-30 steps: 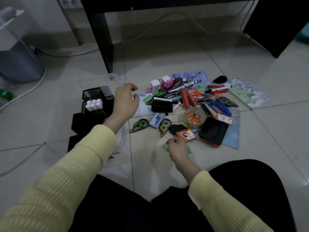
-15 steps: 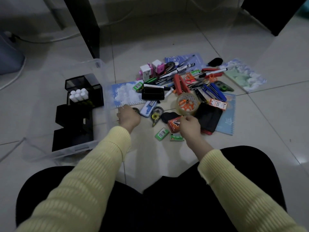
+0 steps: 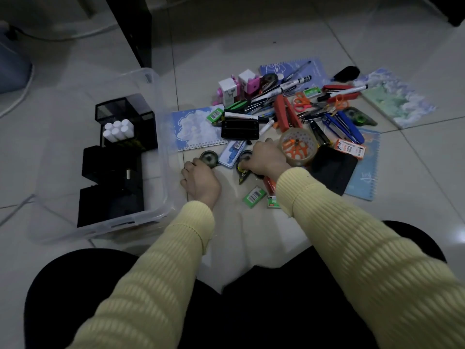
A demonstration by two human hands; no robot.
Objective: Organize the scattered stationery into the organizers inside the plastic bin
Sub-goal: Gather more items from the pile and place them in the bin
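**Both hands reach for correction tape dispensers on the floor**

A person sits on a tiled floor [image 3: 264, 41] with both arms stretched forward in yellow ribbed sleeves. A heap of stationery [image 3: 297, 114] lies on the floor ahead and to the right: pens, red staplers, scissors, notebooks, a tape roll [image 3: 298, 146] and small green boxes. A clear plastic bin [image 3: 161, 157] stands at the left, just beside the heap. Inside it are black organizers [image 3: 113, 177]; one compartment holds white tubes [image 3: 117, 129].

The left hand [image 3: 200, 181] rests knuckles up on the floor between bin and heap. Its fingers are curled, and the fingertips touch a round green tape dispenser [image 3: 208, 157]. Whether they have closed on it cannot be told.

The right hand [image 3: 266, 157] lies at the near edge of the heap, beside the tape roll. Its fingers curl down over a second dispenser [image 3: 244, 170], whose yellow and black tip shows beneath. It seems to be grasping it, but the grip is hidden.

To do this step well, each hand should probably pinch its dispenser by the flat sides, lift it clear of neighbouring items, and carry it left over the bin wall into an open compartment. Grouping both dispensers together would suit the task.
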